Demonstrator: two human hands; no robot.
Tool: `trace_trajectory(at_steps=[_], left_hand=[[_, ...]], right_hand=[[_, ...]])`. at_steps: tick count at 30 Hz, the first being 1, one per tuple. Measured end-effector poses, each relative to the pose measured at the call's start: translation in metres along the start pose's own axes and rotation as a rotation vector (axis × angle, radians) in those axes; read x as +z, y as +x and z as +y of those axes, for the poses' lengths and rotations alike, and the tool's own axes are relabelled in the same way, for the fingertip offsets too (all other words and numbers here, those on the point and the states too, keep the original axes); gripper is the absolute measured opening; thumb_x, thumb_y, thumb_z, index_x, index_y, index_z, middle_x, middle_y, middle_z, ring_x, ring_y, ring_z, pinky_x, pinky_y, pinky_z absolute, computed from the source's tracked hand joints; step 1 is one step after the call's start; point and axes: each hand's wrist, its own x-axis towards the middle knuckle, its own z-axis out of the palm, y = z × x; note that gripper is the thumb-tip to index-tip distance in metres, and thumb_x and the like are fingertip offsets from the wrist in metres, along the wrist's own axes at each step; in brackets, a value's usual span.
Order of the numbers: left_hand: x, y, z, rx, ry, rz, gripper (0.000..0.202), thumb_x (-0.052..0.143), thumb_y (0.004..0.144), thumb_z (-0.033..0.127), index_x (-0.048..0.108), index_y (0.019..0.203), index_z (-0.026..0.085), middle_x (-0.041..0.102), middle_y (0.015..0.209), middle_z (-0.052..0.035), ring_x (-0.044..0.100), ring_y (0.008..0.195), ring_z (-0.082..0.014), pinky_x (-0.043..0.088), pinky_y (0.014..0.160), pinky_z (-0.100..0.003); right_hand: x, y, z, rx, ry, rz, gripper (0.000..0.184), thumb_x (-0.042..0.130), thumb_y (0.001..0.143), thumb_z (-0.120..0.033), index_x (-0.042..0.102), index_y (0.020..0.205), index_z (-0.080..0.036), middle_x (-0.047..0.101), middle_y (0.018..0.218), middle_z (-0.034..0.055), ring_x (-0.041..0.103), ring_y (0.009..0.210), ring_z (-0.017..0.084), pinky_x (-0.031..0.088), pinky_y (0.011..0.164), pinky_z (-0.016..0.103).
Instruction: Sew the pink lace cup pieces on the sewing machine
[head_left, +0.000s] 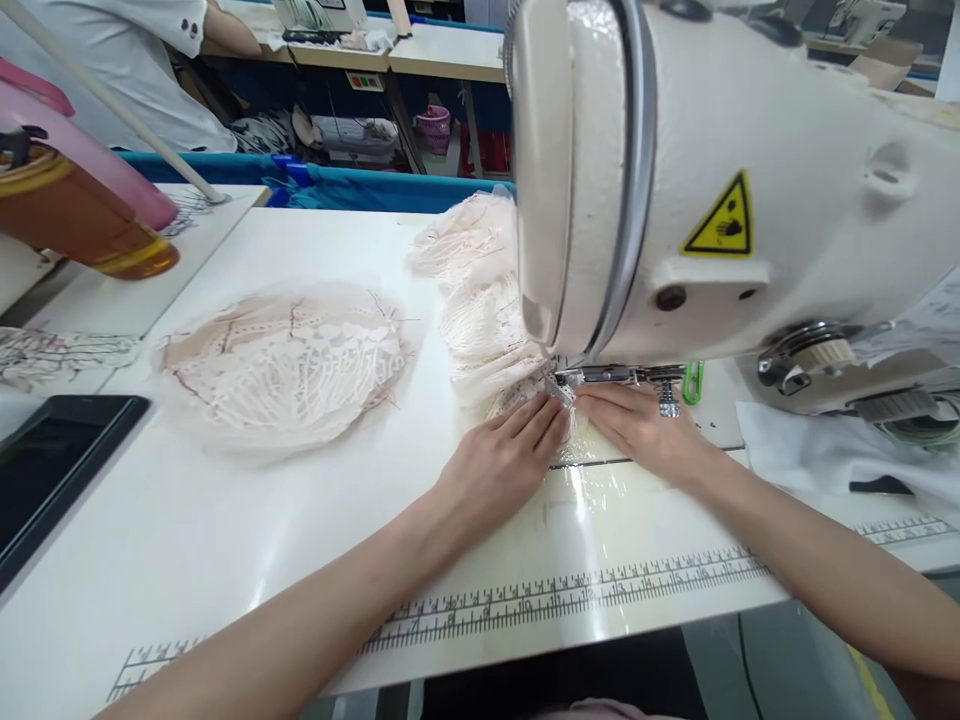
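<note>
In the head view, the lace cloth (484,300) lay bunched on the counter (300,560), its near end by the foot of the sewing machine (697,150). The left hand (502,450) and right hand (645,425) rested there, fingers nearly straight, any pinch hidden. Stitching seemed partway, the seam left unclear; another lace piece (292,365) lay apart.

- one head cam, looking forward and down over the white table (187,540)
- pretty close in tbh, the sewing machine (795,180) eats up most of the upper right
- left hand (499,465) and right hand (641,425) land near mid-frame, far bench (450,52) way up top
</note>
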Motion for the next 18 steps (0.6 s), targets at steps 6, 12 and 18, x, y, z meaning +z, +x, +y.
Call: trace_trajectory(at_steps=[6, 12, 18], left_hand=[[-0.002, -0.002, -0.009, -0.002, -0.01, 0.012, 0.033, 0.04, 0.093, 0.011, 0.062, 0.117, 0.002, 0.063, 0.12, -0.0157, 0.061, 0.112, -0.0256, 0.057, 0.088, -0.036], [-0.004, -0.004, -0.023, 0.001, -0.064, -0.041, 0.036, 0.037, 0.095, 0.016, 0.061, 0.119, 0.005, 0.063, 0.122, -0.0124, 0.06, 0.114, -0.0243, 0.056, 0.092, -0.037], [-0.005, -0.002, -0.022, -0.013, -0.059, -0.004, 0.034, 0.039, 0.095, 0.017, 0.062, 0.117, 0.005, 0.062, 0.123, -0.0141, 0.06, 0.114, -0.0261, 0.056, 0.092, -0.04]], right_hand=[[0.002, 0.006, 0.004, -0.125, 0.127, -0.084, 0.029, 0.046, 0.088, -0.002, 0.066, 0.102, -0.018, 0.07, 0.107, 0.0024, 0.063, 0.093, 0.014, 0.048, 0.076, 0.028], [0.003, 0.006, -0.008, -0.123, 0.118, -0.115, 0.028, 0.05, 0.087, -0.003, 0.063, 0.103, -0.021, 0.069, 0.107, 0.0003, 0.059, 0.102, 0.014, 0.045, 0.086, 0.03], [0.0, 0.016, -0.019, -0.233, -0.03, -0.046, 0.019, 0.048, 0.086, -0.004, 0.061, 0.085, -0.018, 0.07, 0.088, -0.0015, 0.06, 0.09, 0.013, 0.045, 0.077, 0.029]])
